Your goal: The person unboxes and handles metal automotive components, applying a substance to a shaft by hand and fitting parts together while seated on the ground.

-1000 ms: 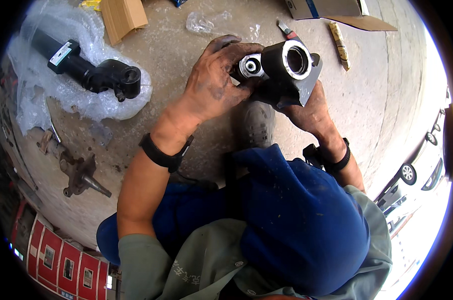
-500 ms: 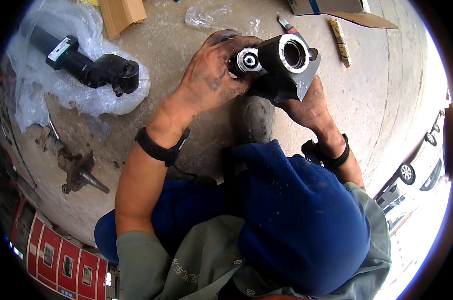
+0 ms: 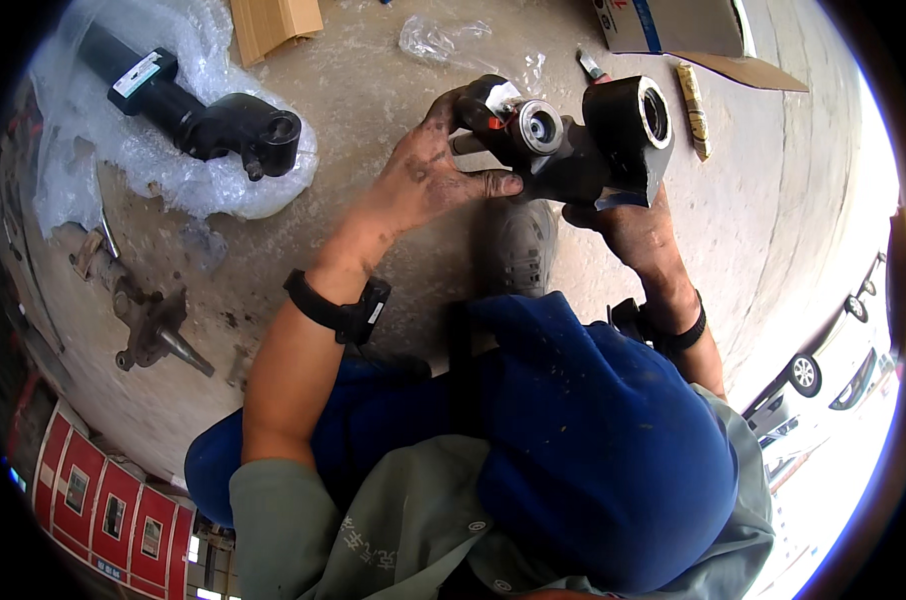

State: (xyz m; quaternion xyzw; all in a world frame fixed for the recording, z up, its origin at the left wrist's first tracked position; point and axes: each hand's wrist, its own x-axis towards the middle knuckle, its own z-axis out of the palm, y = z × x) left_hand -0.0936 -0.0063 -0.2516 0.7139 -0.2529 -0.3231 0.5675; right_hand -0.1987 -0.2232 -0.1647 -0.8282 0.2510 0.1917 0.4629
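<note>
Between my hands, above my dark shoe (image 3: 526, 245), is a black metal part (image 3: 563, 165). On its right side is a thick ring with a bright rim, its opening turned rightward. A smaller silver-rimmed socket faces up near its middle, with an orange bit beside it. My left hand (image 3: 428, 165) is closed around the part's left end, thumb along the lower side and other fingers partly hidden behind. From below, my right hand (image 3: 638, 230) grips under the ring; most of its fingers are hidden.
Bubble wrap (image 3: 263, 195) lies at left under a black cylinder with a forked end (image 3: 238, 135). Nearer is a greasy stub axle (image 3: 158, 325). Beyond my hands are clear plastic (image 3: 443, 40), a red-handled knife (image 3: 595, 70), a patterned tube (image 3: 695, 115) and a cardboard box (image 3: 673, 25).
The black part has turned, so its ring opening faces right instead of up and the silver socket shows more fully. My left hand has shifted to the part's left end; my right hand moved slightly right.
</note>
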